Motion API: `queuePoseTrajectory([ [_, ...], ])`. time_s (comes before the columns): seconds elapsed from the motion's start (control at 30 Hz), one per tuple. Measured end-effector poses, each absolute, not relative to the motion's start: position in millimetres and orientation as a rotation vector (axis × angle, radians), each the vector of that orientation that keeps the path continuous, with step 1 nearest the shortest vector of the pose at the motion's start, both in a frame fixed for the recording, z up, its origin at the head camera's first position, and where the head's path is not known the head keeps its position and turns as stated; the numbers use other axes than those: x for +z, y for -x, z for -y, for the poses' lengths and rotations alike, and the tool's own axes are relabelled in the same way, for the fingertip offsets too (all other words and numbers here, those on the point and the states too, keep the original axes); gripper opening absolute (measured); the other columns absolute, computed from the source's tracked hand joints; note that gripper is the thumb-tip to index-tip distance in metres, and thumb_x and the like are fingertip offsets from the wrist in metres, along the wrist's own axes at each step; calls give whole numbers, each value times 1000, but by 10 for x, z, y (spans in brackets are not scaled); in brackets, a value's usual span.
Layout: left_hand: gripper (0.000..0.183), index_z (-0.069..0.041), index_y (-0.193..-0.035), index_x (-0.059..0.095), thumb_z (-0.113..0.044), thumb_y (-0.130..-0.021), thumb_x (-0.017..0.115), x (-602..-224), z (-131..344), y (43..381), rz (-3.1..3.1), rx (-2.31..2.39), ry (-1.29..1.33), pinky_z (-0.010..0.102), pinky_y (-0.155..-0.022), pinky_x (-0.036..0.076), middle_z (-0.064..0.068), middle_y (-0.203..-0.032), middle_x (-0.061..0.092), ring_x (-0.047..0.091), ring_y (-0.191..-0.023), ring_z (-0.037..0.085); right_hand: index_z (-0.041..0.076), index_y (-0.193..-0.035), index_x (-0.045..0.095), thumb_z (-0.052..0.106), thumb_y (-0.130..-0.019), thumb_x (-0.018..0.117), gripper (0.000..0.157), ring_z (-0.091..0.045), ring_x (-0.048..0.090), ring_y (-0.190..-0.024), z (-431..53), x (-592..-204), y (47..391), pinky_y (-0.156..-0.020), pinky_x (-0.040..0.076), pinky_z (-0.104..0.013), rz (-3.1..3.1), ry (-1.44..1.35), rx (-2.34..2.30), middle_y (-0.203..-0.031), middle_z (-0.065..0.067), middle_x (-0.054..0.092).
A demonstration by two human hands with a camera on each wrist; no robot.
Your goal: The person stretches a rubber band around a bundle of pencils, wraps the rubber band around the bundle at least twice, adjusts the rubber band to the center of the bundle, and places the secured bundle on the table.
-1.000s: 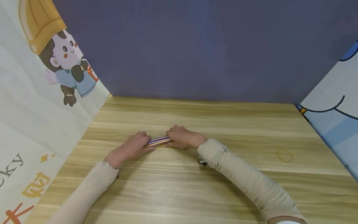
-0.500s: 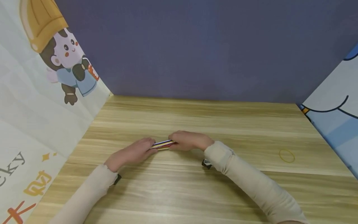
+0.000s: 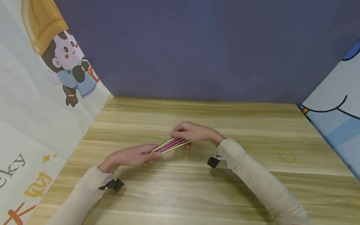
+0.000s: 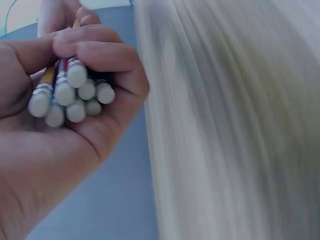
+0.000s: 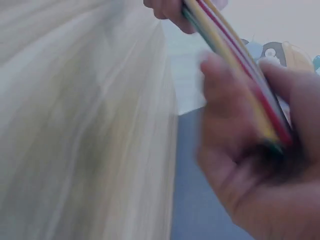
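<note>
Right hand [image 3: 194,132] has shifted away from the left hand [image 3: 132,155], baring more of the pencils [image 3: 172,145] over the wooden tabletop [image 3: 180,190]. Left fingers curl round them near the white erasers [image 4: 65,93]; right fingers and thumb grip the opposite end.

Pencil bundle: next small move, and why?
I'd probably have the right hand release the pencil bundle and reach for the yellow rubber band. It lies loose on the tabletop, off to the right, while the left hand grips the pencil bundle near its eraser ends, so that hold alone may well suffice.
</note>
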State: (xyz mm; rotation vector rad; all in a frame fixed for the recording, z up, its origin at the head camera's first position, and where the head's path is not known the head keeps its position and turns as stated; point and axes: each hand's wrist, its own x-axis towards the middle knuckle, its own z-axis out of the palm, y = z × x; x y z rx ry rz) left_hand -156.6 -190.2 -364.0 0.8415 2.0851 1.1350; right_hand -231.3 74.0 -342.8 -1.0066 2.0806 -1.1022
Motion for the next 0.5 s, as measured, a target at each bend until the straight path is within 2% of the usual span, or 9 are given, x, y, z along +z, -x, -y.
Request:
queuePoseTrajectory([
  [0.1,40,11,-104,47,-27,-110,39,-3687,1847,1574,-1948,1255,-818,19,-52,32,0,-68,38,33,-55,9,15,-82,72,43,-103,52,41,-28,49,-46,-736,-3453,2270,-45,52,-48,-2180,932,-1203,-59,-3,55],
  [0.23,39,11,-120,41,-27,-110,39,-3755,1712,1563,-1710,1416,-745,18,-49,30,1,-69,34,31,-54,8,14,-63,58,35,-100,59,42,-14,43,-44,-726,-3481,2215,-43,50,-35,-2272,945,-1256,-53,2,44],
  [0.33,38,6,-125,40,-28,-109,40,-3799,1578,1534,-1572,1505,-668,19,-43,29,-1,-66,32,30,-50,6,16,-57,46,30,-98,63,46,-11,39,-43,-752,-3484,2199,-40,36,-25,-2310,998,-1239,-51,5,40],
  [0.5,39,6,-118,40,-32,-108,45,-3892,1317,1486,-1470,1618,-566,21,-36,25,-4,-58,28,27,-41,5,16,-57,51,25,-97,63,43,-12,41,-42,-821,-3488,2178,-39,36,-24,-2281,1024,-1217,-51,4,44],
])
